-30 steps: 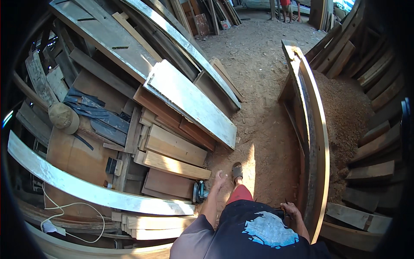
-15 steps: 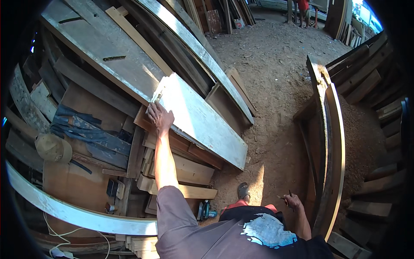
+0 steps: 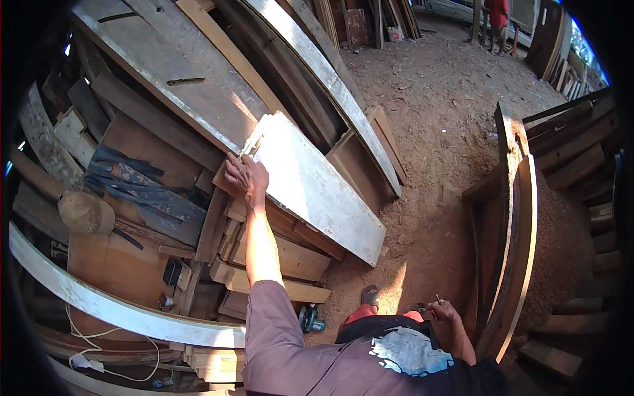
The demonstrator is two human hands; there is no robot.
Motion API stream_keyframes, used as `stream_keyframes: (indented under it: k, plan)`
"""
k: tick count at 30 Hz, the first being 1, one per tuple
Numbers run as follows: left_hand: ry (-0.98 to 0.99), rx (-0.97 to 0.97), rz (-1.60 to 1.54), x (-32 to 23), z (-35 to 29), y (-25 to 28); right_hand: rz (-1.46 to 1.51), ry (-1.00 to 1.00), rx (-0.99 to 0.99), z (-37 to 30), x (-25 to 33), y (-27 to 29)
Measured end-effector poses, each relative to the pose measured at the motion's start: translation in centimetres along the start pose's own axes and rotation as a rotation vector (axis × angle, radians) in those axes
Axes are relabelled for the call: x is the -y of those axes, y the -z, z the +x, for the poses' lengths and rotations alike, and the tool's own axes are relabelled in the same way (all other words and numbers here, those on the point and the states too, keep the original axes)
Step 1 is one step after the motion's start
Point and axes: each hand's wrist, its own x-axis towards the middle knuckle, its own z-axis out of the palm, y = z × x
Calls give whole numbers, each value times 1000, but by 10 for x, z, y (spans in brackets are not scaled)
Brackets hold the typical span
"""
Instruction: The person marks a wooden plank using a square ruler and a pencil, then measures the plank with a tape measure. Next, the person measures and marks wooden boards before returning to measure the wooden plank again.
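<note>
My left hand (image 3: pixel 248 178) reaches forward to the near-left end of a pale, whitish board (image 3: pixel 323 195). Its fingers are bent around the end of pale wooden strips (image 3: pixel 256 137) lying along that board end; the exact grip is partly hidden. Strong sunlight washes out the board's upper part. Low on the right, beside my leg, my right hand (image 3: pixel 448 310) is closed around a thin pencil-like stick (image 3: pixel 436 299), whose tip points up.
A long grey plank (image 3: pixel 165 59) stretches to the far left. Stacked timber (image 3: pixel 277 257), a cap (image 3: pixel 86 212) and dark cloth (image 3: pixel 139 185) lie left. A green power tool (image 3: pixel 310 320) sits near my foot. A wooden frame (image 3: pixel 515 231) stands right; a person (image 3: pixel 496 16) is far off.
The view has shifted, so the surroundings appear slightly further right. My left fingers have curled more at the strips' end. My right hand still holds the thin stick, now turned more upright.
</note>
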Motion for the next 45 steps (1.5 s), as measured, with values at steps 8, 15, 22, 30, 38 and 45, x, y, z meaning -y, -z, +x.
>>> stream_keyframes:
  k: [8, 15, 22, 30, 38, 45]
  plan:
    - [-98, -181, -4, 20, -28, 5, -38, 122, 35, 22, 63, 29]
    - [-153, -78, 237, 65, -28, 3, 145, 286, 22, 14, 94, 29]
    - [-224, -75, 295, 47, -56, -7, 219, 191, 125, 10, 35, 11]
    - [-137, 26, 301, 41, -45, 2, 308, 113, 171, 20, -11, 16]
    - [-146, 155, 347, 33, -37, 13, 224, 211, 165, 27, 30, 28]
    - [-92, 29, 203, 46, -36, 15, 8, 260, 103, 42, 116, 10]
